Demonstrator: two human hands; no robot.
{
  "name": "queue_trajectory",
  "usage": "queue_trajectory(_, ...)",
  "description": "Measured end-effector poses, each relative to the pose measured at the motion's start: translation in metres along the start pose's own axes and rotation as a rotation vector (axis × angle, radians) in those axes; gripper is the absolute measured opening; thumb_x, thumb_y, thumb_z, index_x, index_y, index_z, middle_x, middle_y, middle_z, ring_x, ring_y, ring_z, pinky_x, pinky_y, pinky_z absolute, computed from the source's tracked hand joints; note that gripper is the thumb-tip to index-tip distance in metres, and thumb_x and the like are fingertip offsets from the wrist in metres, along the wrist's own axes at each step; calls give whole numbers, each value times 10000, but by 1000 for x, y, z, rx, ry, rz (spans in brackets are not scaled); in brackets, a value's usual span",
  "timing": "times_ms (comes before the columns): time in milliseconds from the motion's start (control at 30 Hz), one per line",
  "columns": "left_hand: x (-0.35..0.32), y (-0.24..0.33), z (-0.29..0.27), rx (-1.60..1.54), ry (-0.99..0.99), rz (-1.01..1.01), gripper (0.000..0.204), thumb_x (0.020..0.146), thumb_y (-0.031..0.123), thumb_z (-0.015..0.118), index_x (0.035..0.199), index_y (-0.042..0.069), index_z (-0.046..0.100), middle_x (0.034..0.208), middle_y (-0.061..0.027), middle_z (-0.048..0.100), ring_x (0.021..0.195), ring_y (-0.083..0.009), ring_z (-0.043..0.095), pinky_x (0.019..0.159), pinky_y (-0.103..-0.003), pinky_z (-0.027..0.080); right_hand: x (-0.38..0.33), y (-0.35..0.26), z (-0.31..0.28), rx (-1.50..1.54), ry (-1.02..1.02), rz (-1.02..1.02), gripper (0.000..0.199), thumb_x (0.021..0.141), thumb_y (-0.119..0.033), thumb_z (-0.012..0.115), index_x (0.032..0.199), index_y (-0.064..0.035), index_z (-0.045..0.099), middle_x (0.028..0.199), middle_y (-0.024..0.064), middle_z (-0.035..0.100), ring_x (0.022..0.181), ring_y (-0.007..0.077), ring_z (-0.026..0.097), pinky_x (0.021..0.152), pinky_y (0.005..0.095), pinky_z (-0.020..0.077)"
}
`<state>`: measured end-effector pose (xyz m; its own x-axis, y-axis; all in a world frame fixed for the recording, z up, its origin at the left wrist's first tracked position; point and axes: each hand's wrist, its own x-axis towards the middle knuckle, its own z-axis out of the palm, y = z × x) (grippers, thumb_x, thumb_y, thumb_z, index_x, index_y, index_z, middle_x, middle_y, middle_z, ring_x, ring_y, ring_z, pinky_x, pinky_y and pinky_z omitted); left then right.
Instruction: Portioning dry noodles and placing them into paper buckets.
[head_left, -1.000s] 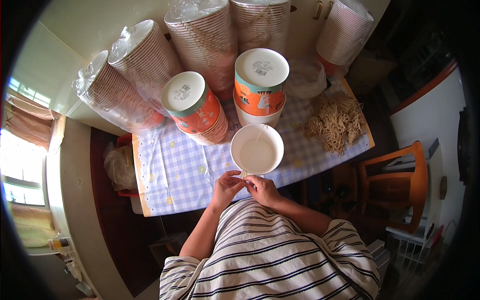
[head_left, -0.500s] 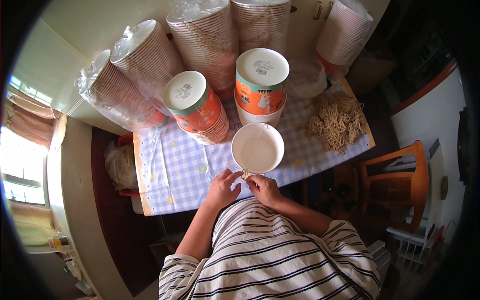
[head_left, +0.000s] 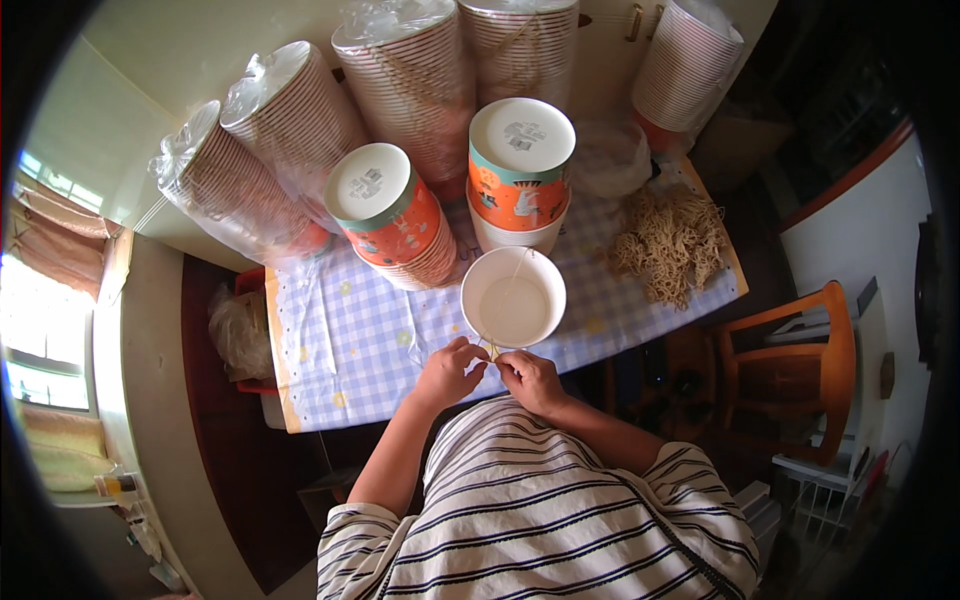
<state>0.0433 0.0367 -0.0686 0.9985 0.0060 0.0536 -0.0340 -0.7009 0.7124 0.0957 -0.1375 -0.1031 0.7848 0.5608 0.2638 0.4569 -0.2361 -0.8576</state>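
Note:
An upright white paper bucket (head_left: pixel 515 318) stands at the table's near edge, its open mouth toward me. A thin cord (head_left: pixel 513 283) runs across its mouth from the far rim to the near rim. At the near rim, my left hand (head_left: pixel 452 370) and my right hand (head_left: pixel 531 379) pinch the cord's end between thumbs and fingers. The fingertips almost meet there. Behind the bucket is an upside-down orange and teal paper bucket (head_left: pixel 520 195) on a white one. To its left leans a nested upside-down stack (head_left: pixel 392 225) of the same buckets.
Several tall plastic-wrapped bucket stacks (head_left: pixel 405 90) line the back. A tangled heap of beige cords (head_left: pixel 672 245) lies on the right of the checked tablecloth (head_left: pixel 370 335). A wooden chair (head_left: pixel 838 370) stands at the right, a red crate with plastic bags (head_left: pixel 240 335) at the left.
My left hand has shifted slightly right, its thumb and fingers closing onto the cord beside my right hand. The bucket and stacks look the same.

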Motion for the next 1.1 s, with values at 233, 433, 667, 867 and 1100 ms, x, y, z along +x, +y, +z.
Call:
queue_trajectory(233,0,4,-8,-198,-88,-150,140,739,108,657,862,40,668,726,-93,556,620,-201,553,574,-317,464,0,-1,-2,-19,-2,19,143,758,-1,641,890,-44,606,811,118,645,699,285,644,601,340,507)
queue_trajectory(433,0,-3,1,-331,-68,-240,138,768,128,652,842,13,668,725,-101,569,598,-183,541,560,-306,445,1,0,-2,-26,0,2,151,755,-5,644,895,-46,605,816,117,647,697,282,643,599,338,506)
queue_trajectory(667,0,-6,6,-325,-18,-217,130,763,114,658,850,18,675,730,-100,577,587,-169,539,547,-295,442,2,0,-3,-30,-4,19,140,767,-15,643,899,-47,607,814,119,648,700,284,646,597,337,506)
queue_trajectory(867,4,4,3,-281,-93,-246,158,807,127,662,892,-6,672,756,-53,593,624,-81,519,567,-240,438,3,-1,-4,-25,-1,5,125,768,-27,636,885,-58,603,799,118,647,687,296,641,586,356,504)
queue_trajectory(1100,2,-5,16,-350,24,-263,175,778,160,691,870,12,678,726,-81,600,578,-140,524,547,-277,441,4,1,-4,-37,2,-15,121,756,-41,638,863,-64,587,788,117,645,676,304,637,574,376,503)
